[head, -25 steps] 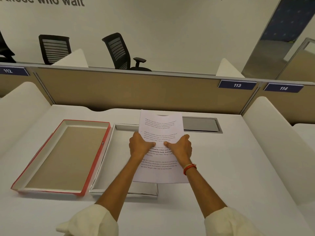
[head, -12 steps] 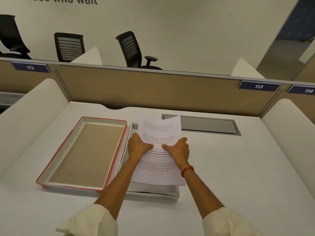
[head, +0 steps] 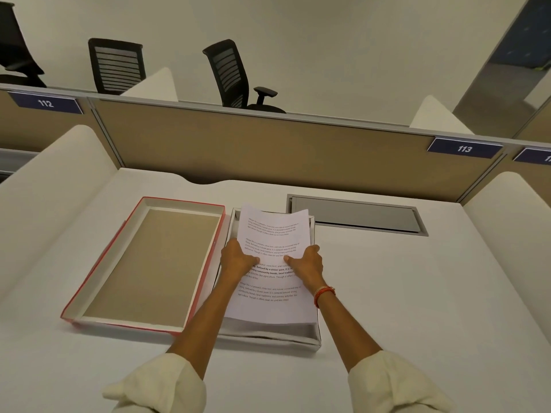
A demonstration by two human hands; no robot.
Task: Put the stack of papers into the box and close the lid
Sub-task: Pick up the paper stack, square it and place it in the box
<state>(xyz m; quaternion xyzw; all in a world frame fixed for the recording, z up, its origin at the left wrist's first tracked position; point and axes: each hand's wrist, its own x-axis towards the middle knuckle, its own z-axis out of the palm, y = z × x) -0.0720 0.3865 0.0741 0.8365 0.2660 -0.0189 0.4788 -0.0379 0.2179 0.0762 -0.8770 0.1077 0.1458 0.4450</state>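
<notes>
1. On the white worktop (head: 402,293), the stack of papers (head: 272,263) sits over the open white box (head: 310,342)
2. Left hand (head: 237,259) and right hand (head: 307,260) each clasp a side edge
3. The red-edged lid (head: 143,263) lies upturned, touching the box's left side

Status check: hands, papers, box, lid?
Left hand and right hand both gripping paper stack. Stack over white box, not yet released. Red lid off, alongside. Nothing blocking.

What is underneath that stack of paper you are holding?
The white box sits below the stack of papers, held by the left hand and right hand. The box floor is covered.
</notes>
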